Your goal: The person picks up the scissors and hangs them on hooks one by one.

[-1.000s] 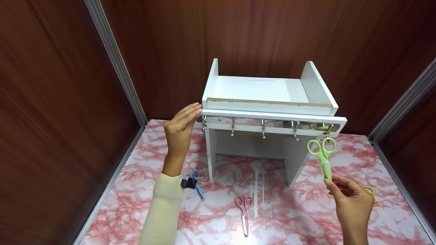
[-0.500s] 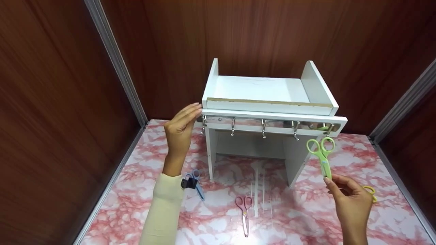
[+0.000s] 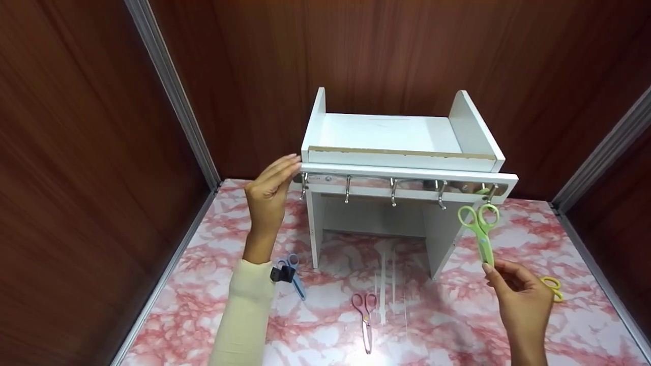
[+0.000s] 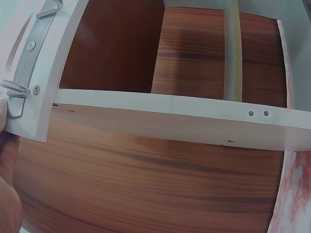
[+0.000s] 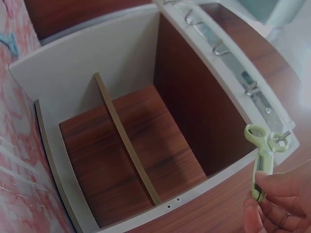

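Observation:
My left hand point(image 3: 269, 185) grips the left end of a white hook rail point(image 3: 374, 171), which runs along the front of a white shelf unit point(image 3: 402, 161). In the left wrist view, fingers show at the rail's end by its metal plate point(image 4: 30, 63). With thumb and fingers, my right hand point(image 3: 524, 295) pinches green scissors point(image 3: 484, 241) at the blade end, handles up. In the right wrist view, the end hook's metal tip point(image 5: 283, 136) shows through one finger loop. The other visible hooks point(image 3: 393, 192) carry nothing.
Pink scissors point(image 3: 365, 317) lie on the marbled tabletop point(image 3: 315, 325) in front of the unit. Blue scissors point(image 3: 295, 277) are beside the left forearm, partly hidden. Yellow scissors point(image 3: 553, 288) lie partly behind the right hand. Brown panels point(image 3: 386, 46) enclose the back and sides.
My right hand and the green scissors have shifted slightly left and up, so more of the yellow scissors shows. The left hand and rail stay in place.

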Demonstrator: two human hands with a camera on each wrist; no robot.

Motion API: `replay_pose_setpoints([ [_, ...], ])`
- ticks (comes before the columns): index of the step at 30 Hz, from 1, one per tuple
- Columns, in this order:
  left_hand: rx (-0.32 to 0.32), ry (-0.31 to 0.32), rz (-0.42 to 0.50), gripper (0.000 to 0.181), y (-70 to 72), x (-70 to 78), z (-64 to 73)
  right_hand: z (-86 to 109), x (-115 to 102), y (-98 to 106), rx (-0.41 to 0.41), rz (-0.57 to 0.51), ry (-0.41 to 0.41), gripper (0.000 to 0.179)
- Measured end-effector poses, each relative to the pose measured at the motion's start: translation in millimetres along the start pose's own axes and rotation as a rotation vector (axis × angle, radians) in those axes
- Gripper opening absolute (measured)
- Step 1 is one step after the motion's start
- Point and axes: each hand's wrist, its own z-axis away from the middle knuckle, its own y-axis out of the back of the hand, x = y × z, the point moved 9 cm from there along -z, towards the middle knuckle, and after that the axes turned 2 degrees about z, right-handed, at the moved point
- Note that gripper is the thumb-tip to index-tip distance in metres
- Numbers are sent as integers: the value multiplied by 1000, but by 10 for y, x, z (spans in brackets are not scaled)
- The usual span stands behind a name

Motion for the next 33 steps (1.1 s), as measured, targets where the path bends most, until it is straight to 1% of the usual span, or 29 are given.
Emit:
replay_pose_setpoints([
  [4, -2, -3, 1, 19, -4, 0, -3, 1, 9, -14, -12, 7, -5, 21],
  [11, -12, 1, 0, 19, -9, -5, -1, -12, 26, -49, -39, 34, 25, 21],
  [15, -10, 2, 6, 19, -4, -8, 1, -22, 37, -68, -44, 21, 25, 21],
  [21, -15, 1, 6, 19, -5, 5, -4, -26, 50, -82, -39, 39, 23, 20],
  [25, -9, -1, 3, 19, 2, 9, -4, -35, 72, -96, -39, 34, 6, 21],
  [30, -13, 3, 1, 19, -2, 5, -7, -40, 107, -115, -45, 53, -23, 21],
  [33, -18, 7, 9, 20, -4, 2, -6, -31, 76, -126, -49, 62, -31, 20],
])
